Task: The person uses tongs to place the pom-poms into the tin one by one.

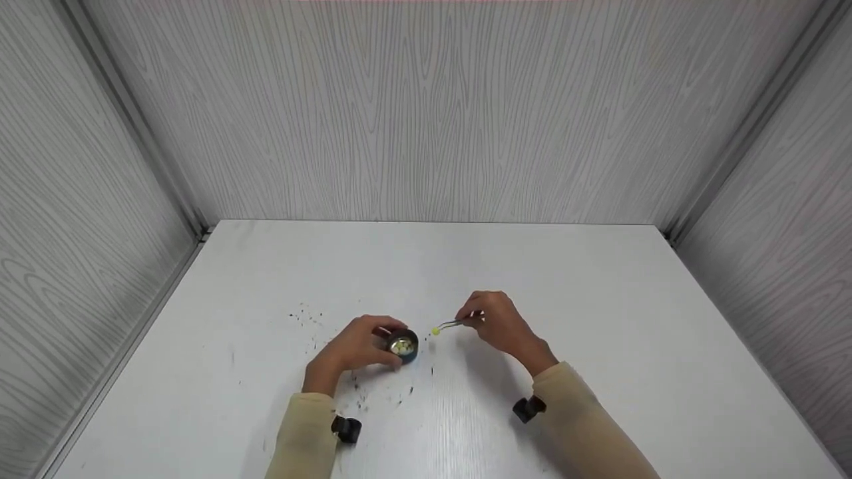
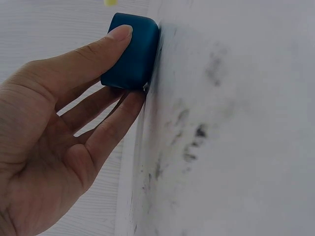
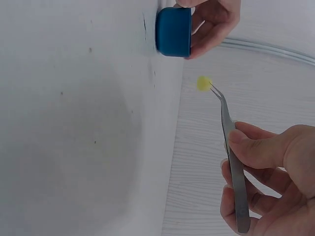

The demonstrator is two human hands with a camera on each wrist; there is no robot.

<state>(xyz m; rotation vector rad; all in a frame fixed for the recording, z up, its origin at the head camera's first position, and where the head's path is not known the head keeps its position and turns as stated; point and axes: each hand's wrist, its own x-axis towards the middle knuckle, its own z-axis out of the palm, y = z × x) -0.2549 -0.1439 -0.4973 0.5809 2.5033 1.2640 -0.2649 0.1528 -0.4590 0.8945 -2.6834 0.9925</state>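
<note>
My left hand (image 1: 363,344) grips a small blue cup (image 2: 135,51) standing on the table, thumb on one side and fingers on the other. Inside the cup, in the head view, lie several pale yellowish pieces (image 1: 402,346). Between thumb and fingers my right hand (image 3: 275,172) pinches a pair of metal tweezers (image 3: 235,167) with bent tips. A small round yellow bead (image 3: 204,83) sits at the tweezer tips, raised above the table to the right of the cup in the head view.
The white table (image 1: 566,279) carries dark specks and smudges (image 1: 363,392) around the left hand and cup. Grey wood-grain panels (image 1: 426,113) stand at the back and both sides. Each sleeve bears a black wrist camera (image 1: 529,408).
</note>
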